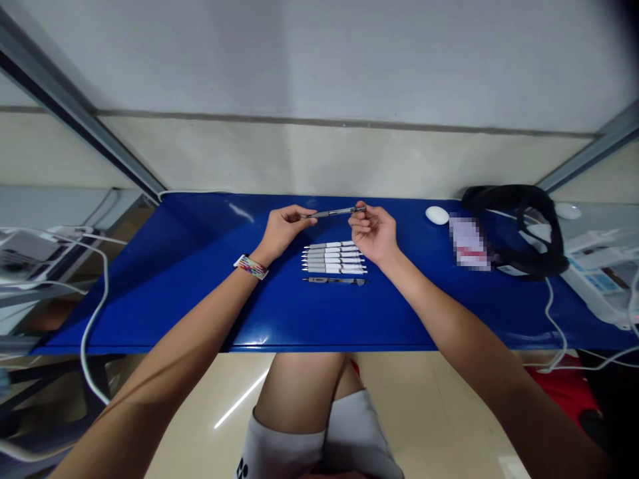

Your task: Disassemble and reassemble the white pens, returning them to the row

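A grey pen [332,213] is held level above the blue table between both hands. My left hand [287,229] pinches its left end between thumb and fingers. At the other end, my right hand [375,231] grips the pen with its fingertips, the remaining fingers curled. Below them, several white pens [332,257] lie side by side in a neat stack of rows, tips to the left. One grey, partly clear pen [334,281] lies parallel to them, nearest the front edge.
On the right of the blue table [200,293] are a white oval object [437,215], a blurred-out packet [469,243] and a black strap-like headset [539,229]. White cables [549,313] hang over the right front edge. Another cable [97,313] hangs at left. A wall [319,159] stands behind.
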A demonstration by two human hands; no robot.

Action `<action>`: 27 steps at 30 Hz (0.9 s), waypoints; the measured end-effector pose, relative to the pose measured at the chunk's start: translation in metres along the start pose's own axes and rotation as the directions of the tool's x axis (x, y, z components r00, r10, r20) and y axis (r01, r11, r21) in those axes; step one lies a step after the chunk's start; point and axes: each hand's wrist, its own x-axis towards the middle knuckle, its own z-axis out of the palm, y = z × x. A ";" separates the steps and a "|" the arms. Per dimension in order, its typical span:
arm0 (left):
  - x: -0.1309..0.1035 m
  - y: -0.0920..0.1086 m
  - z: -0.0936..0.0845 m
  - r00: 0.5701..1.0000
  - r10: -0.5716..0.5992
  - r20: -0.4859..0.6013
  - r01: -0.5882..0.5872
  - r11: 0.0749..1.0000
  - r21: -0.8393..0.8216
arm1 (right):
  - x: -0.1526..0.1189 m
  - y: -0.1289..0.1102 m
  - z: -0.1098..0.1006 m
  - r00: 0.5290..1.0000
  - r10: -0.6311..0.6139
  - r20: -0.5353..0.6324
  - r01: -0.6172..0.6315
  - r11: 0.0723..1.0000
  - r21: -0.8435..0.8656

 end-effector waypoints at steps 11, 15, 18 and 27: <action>-0.001 0.001 0.001 1.000 -0.002 0.002 0.002 1.000 -0.018 | 0.004 -0.002 -0.006 0.998 -0.053 0.024 0.055 0.989 -0.139; -0.001 0.001 0.000 1.000 -0.003 0.004 0.003 1.000 -0.009 | 0.005 -0.001 -0.007 0.998 -0.051 0.031 0.054 0.990 -0.131; -0.001 0.000 0.000 1.000 -0.008 0.007 0.009 1.000 -0.020 | 0.006 -0.001 -0.008 0.998 -0.053 0.027 0.056 0.989 -0.134; 0.000 -0.002 0.000 1.000 -0.026 0.009 0.026 0.999 -0.035 | 0.001 -0.003 -0.003 0.999 -0.035 0.003 0.035 0.993 -0.112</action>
